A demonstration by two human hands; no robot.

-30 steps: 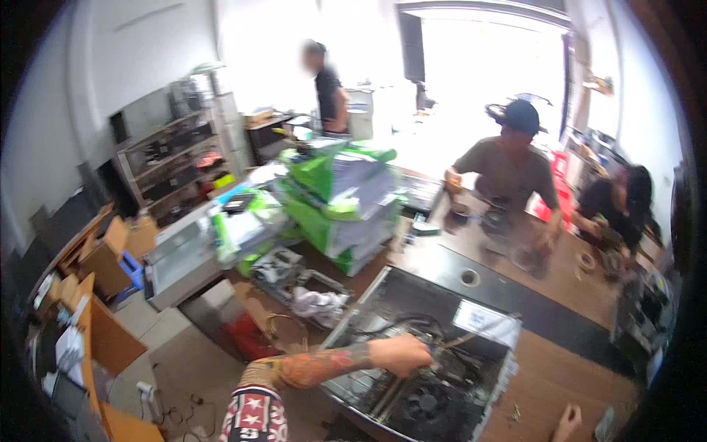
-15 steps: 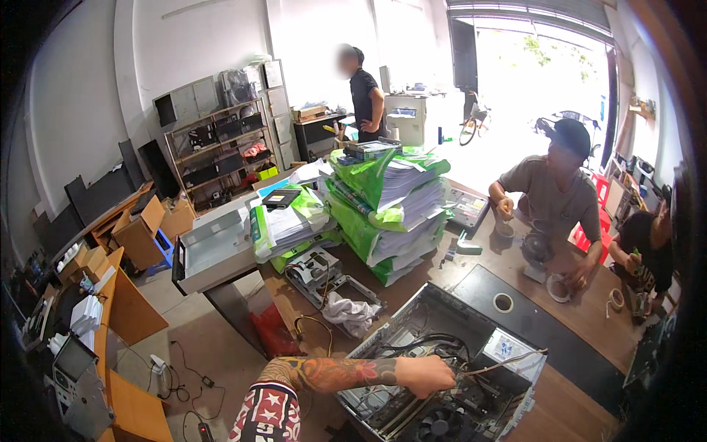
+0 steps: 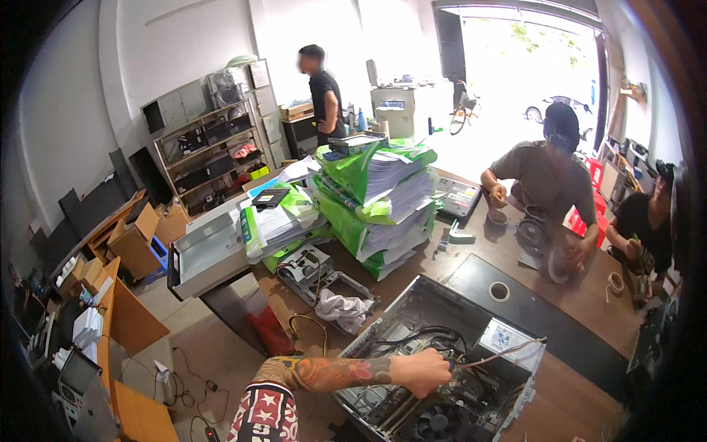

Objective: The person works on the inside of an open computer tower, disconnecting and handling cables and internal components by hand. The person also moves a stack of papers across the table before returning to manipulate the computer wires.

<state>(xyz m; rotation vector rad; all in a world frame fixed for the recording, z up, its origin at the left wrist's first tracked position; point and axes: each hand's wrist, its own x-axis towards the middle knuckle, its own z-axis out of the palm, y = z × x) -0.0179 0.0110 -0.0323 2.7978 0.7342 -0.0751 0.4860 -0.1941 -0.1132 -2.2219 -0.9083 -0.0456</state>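
Note:
An opened desktop computer case (image 3: pixel 524 401) lies on the table in front of me. Over its middle, my left hand (image 3: pixel 420 372) is closed with the knuckles up, reaching in from the lower left on a tattooed forearm. A small dark bit shows by its fingertips, but what the fingers grip is hidden. Around the hand are black cables (image 3: pixel 412 341), a cooling fan (image 3: pixel 436 423) and a silver power supply (image 3: pixel 513 342) with a label. A thin twisted cable (image 3: pixel 508 353) runs across the case toward its right edge. My right hand is out of view.
Beyond the case lie a white cloth (image 3: pixel 343 311), a metal bracket frame (image 3: pixel 306 267) and tall paper stacks in green wrapping (image 3: pixel 375 247). Across the table, a seated co-worker (image 3: pixel 554 177) handles round parts. Another person (image 3: pixel 639 228) sits far right; one stands (image 3: pixel 324 99) behind.
My view has shifted slightly, so most things sit a little further left. My left hand stays over the case, with a dark bit now showing by its fingertips.

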